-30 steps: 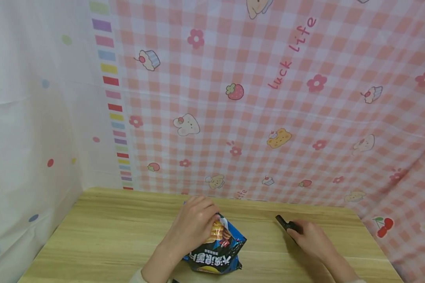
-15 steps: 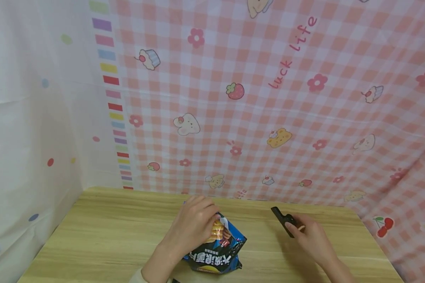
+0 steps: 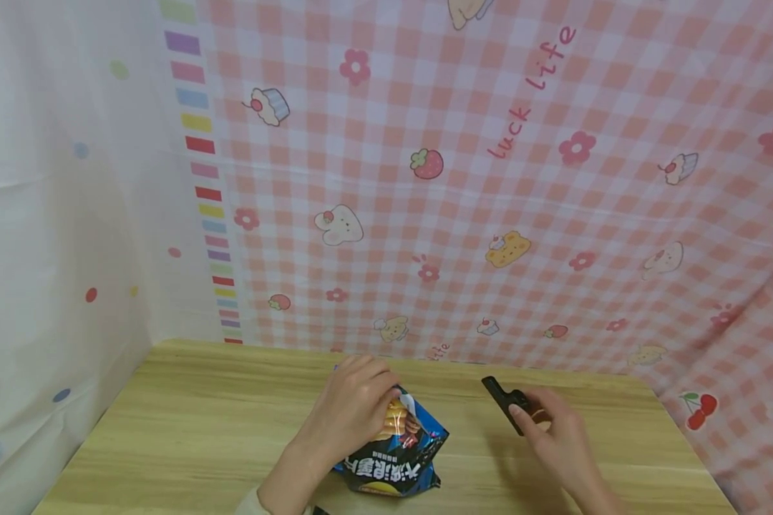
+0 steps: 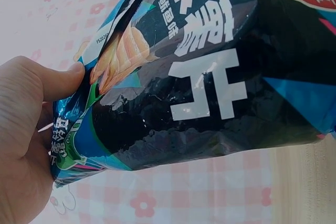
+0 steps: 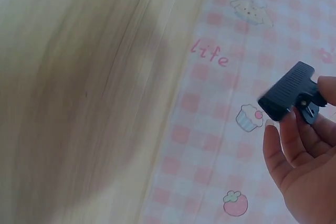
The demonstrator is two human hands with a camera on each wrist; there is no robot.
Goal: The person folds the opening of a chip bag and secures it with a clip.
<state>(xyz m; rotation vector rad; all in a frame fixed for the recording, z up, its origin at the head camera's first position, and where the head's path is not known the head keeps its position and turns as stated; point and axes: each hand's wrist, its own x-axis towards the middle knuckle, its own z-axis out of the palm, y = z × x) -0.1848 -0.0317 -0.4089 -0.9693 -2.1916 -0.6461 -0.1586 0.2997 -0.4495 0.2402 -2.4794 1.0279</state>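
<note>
A black and blue bag of potato chips (image 3: 386,465) stands tilted on the table, with white Chinese lettering and a picture of chips. My left hand (image 3: 354,400) grips its top end; in the left wrist view the thumb (image 4: 63,80) presses the folded top edge against the fingers. To the right, apart from the bag, my right hand (image 3: 560,429) holds a black clip (image 3: 505,406) above the table. The right wrist view shows the clip (image 5: 289,93) pinched by its handles between thumb and fingers, its wide ridged jaw pointing away from the palm.
The wooden table (image 3: 187,429) spreads under both hands. Behind it hangs a pink checked cloth (image 3: 386,200) with cartoon prints, and a white dotted cloth (image 3: 58,236) hangs at the left. A small dark object (image 3: 320,511) shows beside the left wrist at the bottom edge.
My right hand has moved left toward the bag with the clip, and the clip has turned to show more of its length. The left hand and the bag have stayed in place.
</note>
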